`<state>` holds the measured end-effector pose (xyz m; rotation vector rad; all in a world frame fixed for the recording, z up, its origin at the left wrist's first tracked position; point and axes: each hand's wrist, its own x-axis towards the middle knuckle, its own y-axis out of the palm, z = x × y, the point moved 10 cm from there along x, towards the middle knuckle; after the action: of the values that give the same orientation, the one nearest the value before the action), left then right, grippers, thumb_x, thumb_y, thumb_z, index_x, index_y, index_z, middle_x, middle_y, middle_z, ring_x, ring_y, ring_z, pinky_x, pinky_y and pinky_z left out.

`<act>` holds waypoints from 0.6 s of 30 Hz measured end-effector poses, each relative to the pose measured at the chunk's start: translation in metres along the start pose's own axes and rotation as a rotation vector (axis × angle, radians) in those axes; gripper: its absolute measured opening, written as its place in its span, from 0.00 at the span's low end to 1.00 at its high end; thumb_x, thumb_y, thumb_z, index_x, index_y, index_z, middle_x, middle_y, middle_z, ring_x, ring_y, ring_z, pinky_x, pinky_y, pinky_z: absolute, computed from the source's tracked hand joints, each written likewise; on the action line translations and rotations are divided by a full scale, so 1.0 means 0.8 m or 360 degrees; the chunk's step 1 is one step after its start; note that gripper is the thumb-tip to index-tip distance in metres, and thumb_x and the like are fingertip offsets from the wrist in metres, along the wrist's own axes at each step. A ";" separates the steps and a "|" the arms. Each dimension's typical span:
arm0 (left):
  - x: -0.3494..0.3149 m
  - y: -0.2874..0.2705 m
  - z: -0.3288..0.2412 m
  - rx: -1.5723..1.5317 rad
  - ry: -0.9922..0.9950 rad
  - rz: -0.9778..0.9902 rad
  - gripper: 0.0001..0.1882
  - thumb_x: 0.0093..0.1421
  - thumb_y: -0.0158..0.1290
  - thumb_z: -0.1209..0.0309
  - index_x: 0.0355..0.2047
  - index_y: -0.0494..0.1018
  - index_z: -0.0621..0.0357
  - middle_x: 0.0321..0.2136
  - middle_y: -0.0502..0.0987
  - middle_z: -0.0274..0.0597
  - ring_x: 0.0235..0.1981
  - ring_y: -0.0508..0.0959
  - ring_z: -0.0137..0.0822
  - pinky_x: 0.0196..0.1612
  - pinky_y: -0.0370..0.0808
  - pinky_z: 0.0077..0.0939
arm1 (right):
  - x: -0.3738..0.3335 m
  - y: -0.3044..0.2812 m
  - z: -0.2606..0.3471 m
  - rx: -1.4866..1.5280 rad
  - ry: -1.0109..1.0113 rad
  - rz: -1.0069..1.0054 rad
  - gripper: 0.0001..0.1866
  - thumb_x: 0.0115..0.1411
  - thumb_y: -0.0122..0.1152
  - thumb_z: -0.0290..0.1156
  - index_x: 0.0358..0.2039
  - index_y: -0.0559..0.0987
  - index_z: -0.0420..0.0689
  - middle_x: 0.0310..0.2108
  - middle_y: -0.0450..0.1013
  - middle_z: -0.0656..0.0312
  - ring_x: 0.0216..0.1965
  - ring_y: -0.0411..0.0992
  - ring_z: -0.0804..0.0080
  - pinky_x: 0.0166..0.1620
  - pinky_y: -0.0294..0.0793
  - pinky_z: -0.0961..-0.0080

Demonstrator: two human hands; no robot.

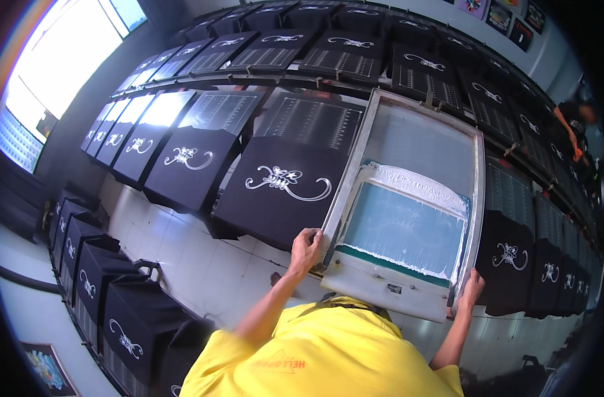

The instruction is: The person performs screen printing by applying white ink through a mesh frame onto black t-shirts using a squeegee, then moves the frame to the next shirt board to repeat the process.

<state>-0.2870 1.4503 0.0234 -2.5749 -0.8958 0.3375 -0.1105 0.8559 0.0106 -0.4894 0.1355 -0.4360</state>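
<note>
A screen-printing frame (355,159) lies tilted in front of me, over one of the printing boards. My left hand (306,249) is closed round its near left corner, and my right hand (472,289) grips its near right edge. Inside the frame is a blue-green mesh panel (404,228) with a thick curved band of white ink (414,188) along its far side. A pale bar (361,281) with a small metal plate crosses the frame's near end. Left of the frame, a black cloth (275,212) carries a white scroll design; a similar black cloth (507,264) hangs to its right.
Long rows of boards with printed black cloths (189,155) run on both sides, with another row (348,43) behind. More cloths (126,337) stand at lower left. A person (573,126) is at the far right. Pale tiled floor (176,231) shows between rows.
</note>
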 end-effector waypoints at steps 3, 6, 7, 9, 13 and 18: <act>0.022 -0.056 0.031 -0.0047 -0.0072 -0.0022 0.18 0.63 0.51 0.61 0.41 0.78 0.66 0.35 0.79 0.52 0.37 0.79 0.45 0.43 0.74 0.33 | -0.048 0.028 0.018 -0.0164 0.0085 -0.0135 0.25 0.61 0.56 0.42 0.43 0.78 0.28 0.41 0.77 0.45 0.44 0.75 0.57 0.50 0.69 0.66; 0.049 -0.117 0.069 -0.0148 -0.0101 -0.0057 0.18 0.64 0.52 0.62 0.41 0.77 0.66 0.34 0.80 0.51 0.35 0.79 0.41 0.42 0.74 0.31 | -0.104 0.090 0.060 0.0005 0.0037 0.0032 0.24 0.61 0.55 0.41 0.43 0.78 0.28 0.40 0.78 0.46 0.43 0.75 0.58 0.50 0.70 0.66; 0.056 -0.136 0.080 -0.0191 -0.0102 -0.0065 0.17 0.64 0.52 0.62 0.41 0.77 0.67 0.34 0.80 0.51 0.34 0.79 0.40 0.41 0.74 0.31 | -0.109 0.108 0.057 0.0036 -0.0008 0.0056 0.23 0.62 0.55 0.40 0.41 0.79 0.28 0.38 0.78 0.47 0.42 0.75 0.59 0.49 0.70 0.66; 0.072 -0.184 0.091 -0.0201 -0.0146 -0.0058 0.17 0.64 0.52 0.63 0.41 0.77 0.67 0.33 0.80 0.48 0.34 0.78 0.35 0.40 0.74 0.28 | -0.141 0.148 0.062 0.0011 0.0032 0.0057 0.22 0.62 0.56 0.39 0.40 0.79 0.28 0.36 0.78 0.48 0.40 0.75 0.59 0.48 0.70 0.66; 0.104 -0.277 0.137 -0.0095 -0.0090 -0.0132 0.17 0.64 0.53 0.63 0.41 0.78 0.68 0.34 0.81 0.50 0.37 0.80 0.38 0.43 0.74 0.29 | -0.217 0.226 0.088 -0.0024 0.0057 0.0108 0.22 0.61 0.55 0.40 0.37 0.78 0.27 0.30 0.74 0.58 0.32 0.69 0.72 0.40 0.69 0.70; 0.140 -0.346 0.199 0.0085 -0.0063 -0.0201 0.19 0.63 0.52 0.61 0.41 0.78 0.68 0.33 0.81 0.53 0.36 0.81 0.41 0.42 0.74 0.31 | -0.287 0.304 0.125 -0.0026 0.0099 0.0223 0.22 0.58 0.55 0.40 0.36 0.78 0.28 0.31 0.76 0.52 0.34 0.72 0.68 0.40 0.70 0.68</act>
<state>-0.4058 1.7655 -0.0084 -2.4570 -1.0436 0.3717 -0.2033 1.1912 -0.0138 -0.4794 0.2318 -0.3130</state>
